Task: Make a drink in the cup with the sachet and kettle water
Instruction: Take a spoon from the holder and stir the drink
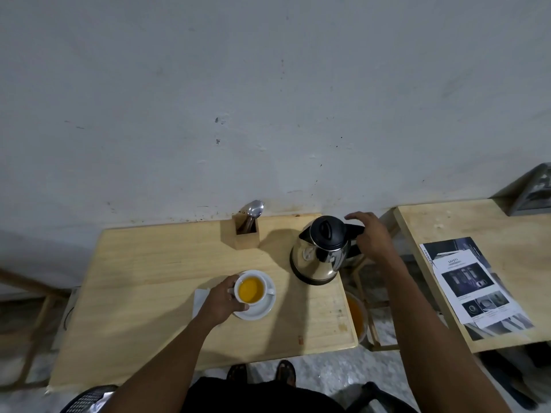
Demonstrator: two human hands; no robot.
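A white cup (252,289) holding orange-yellow liquid stands on a white saucer (262,308) near the middle of the wooden table (149,293). My left hand (222,301) wraps the cup's left side. A steel kettle (322,253) with a black lid stands upright at the table's back right. My right hand (369,236) hovers at the kettle's black handle with the fingers spread, apparently not gripping it. A white sachet or paper (201,299) lies flat just left of the saucer, partly under my left hand.
A wooden holder (246,234) with a metal spoon (253,211) stands against the wall behind the cup. A second wooden table (465,234) to the right carries a printed leaflet (474,281). An orange bucket (356,315) sits on the floor between the tables.
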